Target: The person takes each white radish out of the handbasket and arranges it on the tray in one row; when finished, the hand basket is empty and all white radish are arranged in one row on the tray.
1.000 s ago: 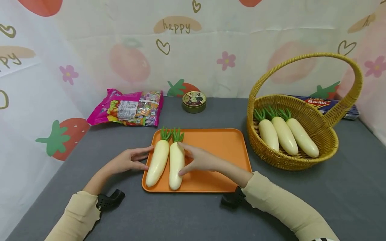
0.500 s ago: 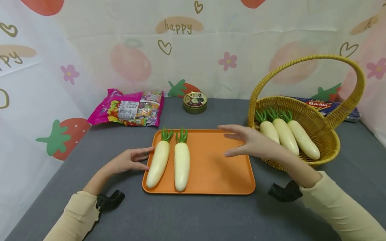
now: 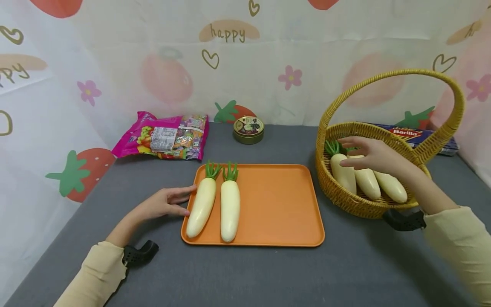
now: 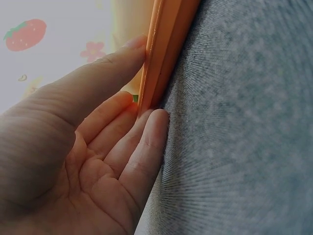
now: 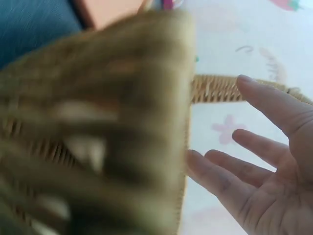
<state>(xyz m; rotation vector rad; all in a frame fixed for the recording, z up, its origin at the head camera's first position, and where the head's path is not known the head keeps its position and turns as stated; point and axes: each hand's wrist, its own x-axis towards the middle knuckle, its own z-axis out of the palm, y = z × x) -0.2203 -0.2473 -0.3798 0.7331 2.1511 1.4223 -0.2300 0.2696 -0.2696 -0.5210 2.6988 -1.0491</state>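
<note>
Two white radishes with green tops, the left one (image 3: pixel 201 207) slanted and the other (image 3: pixel 230 213) nearly straight, lie apart on the orange tray (image 3: pixel 280 207). My left hand (image 3: pixel 163 204) rests at the tray's left edge; in the left wrist view its thumb and fingertips touch the tray's side (image 4: pixel 166 54). My right hand (image 3: pixel 377 157) hovers over the wicker basket (image 3: pixel 341 200) with spread fingers and nothing in them. Below it, three more radishes (image 3: pixel 343 172) lie in the basket, partly hidden by the hand. The right wrist view has the basket's blurred rim (image 5: pixel 151 73) beside the fingers.
The basket's tall arched handle (image 3: pixel 399 73) rises above the right hand. Behind it lies a blue Barilla box (image 3: pixel 406 131). A pink candy bag (image 3: pixel 163 136) and a round tin (image 3: pixel 248 130) stand at the back, before a printed cloth backdrop (image 3: pixel 245 81).
My right hand has let go of the second radish and moved right, over the basket. That radish now lies slightly farther right, apart from the first. The left hand has stayed at the tray.
</note>
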